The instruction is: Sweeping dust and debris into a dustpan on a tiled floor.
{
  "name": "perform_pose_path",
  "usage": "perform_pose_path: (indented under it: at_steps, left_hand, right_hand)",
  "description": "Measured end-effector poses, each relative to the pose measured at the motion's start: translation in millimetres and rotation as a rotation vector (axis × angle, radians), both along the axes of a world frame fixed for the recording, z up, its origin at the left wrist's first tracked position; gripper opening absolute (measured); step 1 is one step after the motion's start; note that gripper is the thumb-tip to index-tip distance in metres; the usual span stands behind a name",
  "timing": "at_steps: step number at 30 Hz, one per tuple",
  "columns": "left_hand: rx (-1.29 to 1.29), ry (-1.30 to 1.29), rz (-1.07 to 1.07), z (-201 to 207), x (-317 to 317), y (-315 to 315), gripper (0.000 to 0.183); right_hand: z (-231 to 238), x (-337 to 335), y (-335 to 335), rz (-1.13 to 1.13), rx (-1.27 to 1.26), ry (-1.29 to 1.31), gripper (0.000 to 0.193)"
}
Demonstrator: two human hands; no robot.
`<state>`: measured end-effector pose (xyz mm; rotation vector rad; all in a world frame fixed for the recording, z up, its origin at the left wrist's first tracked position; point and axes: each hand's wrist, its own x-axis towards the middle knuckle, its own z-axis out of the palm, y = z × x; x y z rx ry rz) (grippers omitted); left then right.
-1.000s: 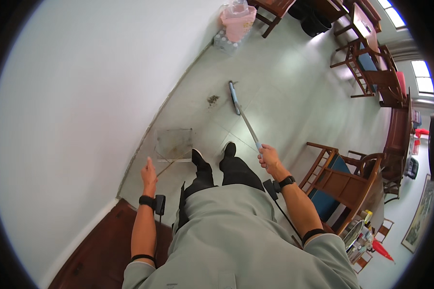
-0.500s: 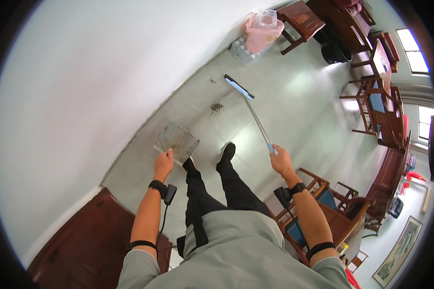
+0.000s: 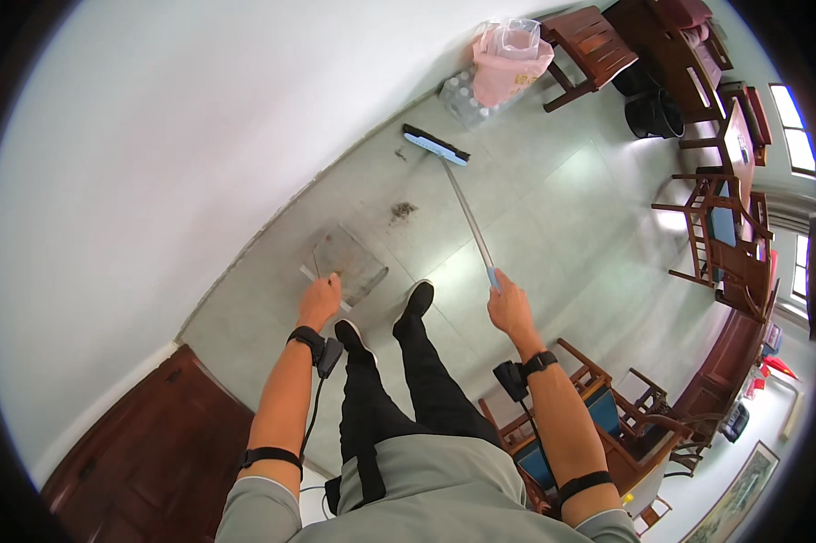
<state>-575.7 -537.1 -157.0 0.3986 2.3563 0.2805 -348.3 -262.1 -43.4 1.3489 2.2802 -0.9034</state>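
Sweeping: partway along, judging by the floor (image 3: 534,217); dirt gathered into a heap, apparently, but not yet in the dustpan (image 3: 362,262)
Dirt heap (image 3: 402,211): small, dark, loose, ragged at the edges; lying on the tiles between dustpan and broom (image 3: 436,147), touching neither
Stray scrap (image 3: 400,155): thin and dark, near the broom head, apart from the heap; seemingly left to collect
Right hand (image 3: 510,306): closed around the light-blue grip at the near end of the broom
Broom: straight, slim, metallic-looking pole; long narrow head with light-blue backing and black edge, beyond the heap; contact with the floor hard to tell
Left hand (image 3: 320,301): curled, apparently around the thin handle of the dustpan; exact hold partly hidden
Dustpan: boxy, greyish, see-through in look, with brownish smudges; near the left foot, seemingly resting on the floor
Floor: pale grey-green tile, smooth, glossy where light falls
Wall (image 3: 154,163): plain, white, matt, with a dark, uneven line along its foot
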Motion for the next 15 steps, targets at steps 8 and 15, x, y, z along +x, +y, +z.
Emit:
perform_pose_path:
  at_steps: [8, 15]
  left_hand:
    - [-0.02, -0.074, 0.003, 8.1, 2.1, 38.6, 0.052]
    - [-0.016, -0.128, 0.013, -0.1, -6.7, 52.6, 0.052]
  right_hand:
    - [10.4, 23.5, -35.7, 0.076, -0.095, -0.099, 0.04]
    - [21.8, 60.5, -99.8, -0.05, -0.212, -0.015, 0.041]
